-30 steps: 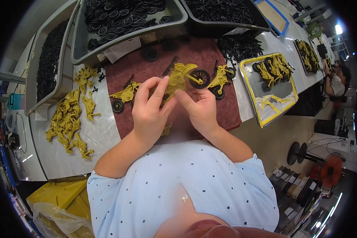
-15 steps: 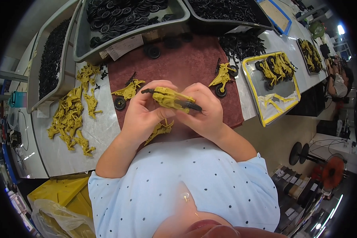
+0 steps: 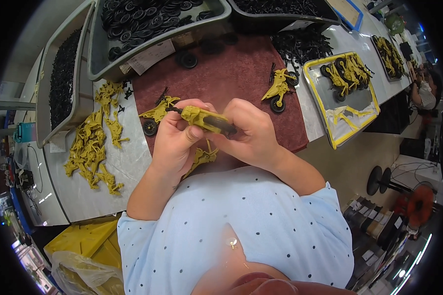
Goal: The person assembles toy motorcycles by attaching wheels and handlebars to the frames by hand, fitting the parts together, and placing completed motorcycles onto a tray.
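Over the dark red cloth (image 3: 236, 69), a yellow toy motorbike (image 3: 196, 115) is held between both my hands. My left hand (image 3: 174, 140) is closed round its end with the black part, thumb on top. The fingers of my right hand (image 3: 253, 130) are closed at the other end, by a black wheel (image 3: 220, 124) seated in the yellow frame. Another toy motorbike with one wheel (image 3: 156, 114) lies beside my left hand. To the right lies a toy motorbike with two wheels (image 3: 279, 88). A yellow body (image 3: 203, 158) sits below my hands, partly hidden.
Yellow bodies (image 3: 89, 147) are heaped at left. Behind stand a bin of black wheels (image 3: 157, 45) and bins of small black parts (image 3: 61, 73). Loose wheels (image 3: 187, 59) lie on the cloth. A yellow-edged tray (image 3: 339, 140) holds toy motorbikes at right; another person (image 3: 425, 88) sits beyond.
The toy motorbike has turned slightly in my hands, and its wheel now sits in line within the yellow frame. My right fingers have shifted left along it. The whole view has tilted a little.
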A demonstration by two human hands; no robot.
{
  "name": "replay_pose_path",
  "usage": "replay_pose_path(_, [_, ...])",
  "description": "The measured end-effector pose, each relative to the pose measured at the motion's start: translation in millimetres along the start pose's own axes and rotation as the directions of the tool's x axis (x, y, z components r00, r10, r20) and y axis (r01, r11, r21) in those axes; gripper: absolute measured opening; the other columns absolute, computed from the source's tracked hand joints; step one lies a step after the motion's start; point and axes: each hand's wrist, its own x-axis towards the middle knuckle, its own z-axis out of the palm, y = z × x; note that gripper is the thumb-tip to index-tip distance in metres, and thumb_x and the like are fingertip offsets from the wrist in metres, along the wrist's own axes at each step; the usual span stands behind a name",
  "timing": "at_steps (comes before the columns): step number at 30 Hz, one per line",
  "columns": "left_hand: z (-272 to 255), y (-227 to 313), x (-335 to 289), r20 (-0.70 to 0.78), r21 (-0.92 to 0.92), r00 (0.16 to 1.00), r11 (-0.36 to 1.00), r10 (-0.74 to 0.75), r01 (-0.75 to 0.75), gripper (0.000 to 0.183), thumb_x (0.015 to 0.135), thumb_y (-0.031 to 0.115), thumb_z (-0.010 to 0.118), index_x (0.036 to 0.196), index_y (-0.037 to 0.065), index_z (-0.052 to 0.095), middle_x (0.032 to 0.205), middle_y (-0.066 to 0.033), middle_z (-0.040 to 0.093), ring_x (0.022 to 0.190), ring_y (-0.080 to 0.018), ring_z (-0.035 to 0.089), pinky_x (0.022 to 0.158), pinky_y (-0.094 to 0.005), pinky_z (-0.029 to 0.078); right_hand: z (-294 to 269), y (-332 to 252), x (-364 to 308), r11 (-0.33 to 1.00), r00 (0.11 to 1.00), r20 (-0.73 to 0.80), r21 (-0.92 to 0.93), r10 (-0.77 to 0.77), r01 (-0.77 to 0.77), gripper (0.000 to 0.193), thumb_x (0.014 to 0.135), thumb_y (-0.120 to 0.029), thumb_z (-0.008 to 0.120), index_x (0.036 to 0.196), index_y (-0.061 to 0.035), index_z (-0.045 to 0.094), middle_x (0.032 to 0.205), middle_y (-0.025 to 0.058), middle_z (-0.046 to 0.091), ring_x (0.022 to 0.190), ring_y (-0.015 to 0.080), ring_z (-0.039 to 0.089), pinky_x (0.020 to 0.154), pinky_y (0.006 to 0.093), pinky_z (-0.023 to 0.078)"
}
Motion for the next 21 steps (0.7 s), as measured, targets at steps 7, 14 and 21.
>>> replay_pose_path(7, [9.9, -0.7, 0.3, 0.031, -0.112, 0.997, 0.992, 0.066, -0.062, 0.046, 0.077, 0.022, 0.078, 0.115, 0.009, 0.056, 0.115, -0.0056, 0.058, 0.111, -0.019, 0.055, 0.096, -0.033, 0.046, 8.8, -8.2, 2.8, 0.993, 0.979, -0.176, 0.079, 0.1, -0.087, 0.026, 0.067, -0.005, 0.08, 0.088, -0.0028, 0.064, 0.084, 0.0068, 0.059, 0.073, 0.0181, 0.057, 0.063, 0.0288, 0.046])
replay_pose_path(14, [11.9, -10.1, -2.1, 0.017, -0.164, 0.998, 0.985, 0.058, -0.055, 0.043, 0.082, 0.025, 0.073, 0.118, 0.015, 0.051, 0.124, -0.0027, 0.053, 0.128, -0.0235, 0.043, 0.106, -0.038, 0.038, 22.7, 5.0, -5.7, 0.977, 0.96, -0.258, 0.206, 0.109, -0.055, 0.032, 0.074, -0.024, 0.08, 0.098, -0.0095, 0.066, 0.096, 0.0027, 0.068, 0.092, 0.0211, 0.061, 0.086, 0.0337, 0.044])
replay_pose_path(21, [9.4, -10.4, -6.1, 0.035, 0.066, 0.987, 0.985, 0.159, -0.161, 0.043, 0.081, 0.027, 0.075, 0.115, 0.017, 0.051, 0.12, -0.0016, 0.055, 0.137, -0.0328, 0.032, 0.106, -0.0441, 0.039, 24.8, 2.2, -8.3, 0.963, 0.947, -0.281, 0.256, 0.157, -0.084, 0.025, 0.074, -0.016, 0.079, 0.095, -0.0086, 0.066, 0.094, 0.0029, 0.069, 0.09, 0.0207, 0.061, 0.079, 0.0307, 0.048])
